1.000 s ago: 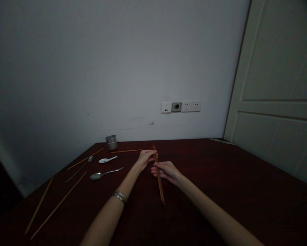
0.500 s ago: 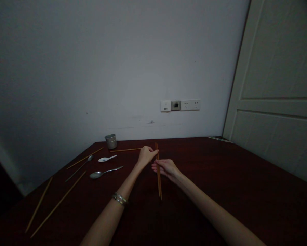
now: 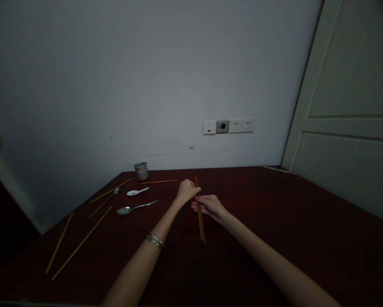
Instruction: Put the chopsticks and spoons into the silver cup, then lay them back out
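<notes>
Near the middle of the table, my left hand (image 3: pixel 187 190) is closed around the upper part of a small bundle of reddish-brown chopsticks (image 3: pixel 201 221). Just below it, my right hand (image 3: pixel 210 206) pinches the same chopsticks between thumb and fingers. The bundle points toward me, its lower ends slightly apart; how many sticks it has, I cannot tell. Left of my left hand lies a single chopstick (image 3: pixel 159 182). A metal spoon (image 3: pixel 125 210) and a white soup spoon (image 3: pixel 133 192) rest to the left of my left forearm.
A metal cup (image 3: pixel 142 171) stands at the back left by the wall. On the left side of the dark red table (image 3: pixel 274 221) lie a long-handled spoon (image 3: pixel 116 191) and several lighter chopsticks (image 3: pixel 82 243). Wall sockets (image 3: pixel 241 125) are behind; a pale door (image 3: pixel 348 128) is at the right.
The view has shifted a little, so the table items appear slightly higher and further right. Both hands keep hold of the chopsticks, whose lower ends look a bit more spread.
</notes>
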Available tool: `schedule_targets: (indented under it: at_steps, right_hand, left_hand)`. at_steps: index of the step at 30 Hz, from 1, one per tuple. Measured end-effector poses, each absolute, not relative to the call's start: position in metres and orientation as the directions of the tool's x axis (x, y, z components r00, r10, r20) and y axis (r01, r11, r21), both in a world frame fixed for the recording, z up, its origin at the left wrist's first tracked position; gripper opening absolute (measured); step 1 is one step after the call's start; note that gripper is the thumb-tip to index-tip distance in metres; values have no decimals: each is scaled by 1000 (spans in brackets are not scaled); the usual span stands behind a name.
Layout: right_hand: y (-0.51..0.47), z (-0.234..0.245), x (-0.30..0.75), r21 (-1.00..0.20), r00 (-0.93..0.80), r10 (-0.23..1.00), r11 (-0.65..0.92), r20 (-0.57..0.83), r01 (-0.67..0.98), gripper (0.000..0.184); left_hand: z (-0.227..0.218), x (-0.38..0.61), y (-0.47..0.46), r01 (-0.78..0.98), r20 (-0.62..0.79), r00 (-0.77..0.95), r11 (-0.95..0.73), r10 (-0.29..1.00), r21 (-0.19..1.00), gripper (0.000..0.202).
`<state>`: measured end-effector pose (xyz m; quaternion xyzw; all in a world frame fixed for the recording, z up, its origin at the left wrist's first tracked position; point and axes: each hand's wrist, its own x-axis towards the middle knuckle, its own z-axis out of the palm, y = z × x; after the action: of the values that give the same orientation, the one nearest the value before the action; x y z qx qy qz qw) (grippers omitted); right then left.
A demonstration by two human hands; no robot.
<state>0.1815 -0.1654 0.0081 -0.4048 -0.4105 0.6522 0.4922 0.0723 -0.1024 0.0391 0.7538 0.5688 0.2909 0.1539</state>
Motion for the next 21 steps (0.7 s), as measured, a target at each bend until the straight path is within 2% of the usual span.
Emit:
schedule_targets:
  at_steps: [10, 21]
  right_hand:
    - [-159, 0, 187, -954, -224, 964, -197, -147, -225, 24]
    - [-154, 1, 210, -966, -90, 981, -186, -172, -182, 22]
  left_hand:
    - [33, 63, -94, 774, 84, 168, -184, 982, 606, 23]
    - [11, 39, -78, 883, -95, 54, -3, 994, 468, 26]
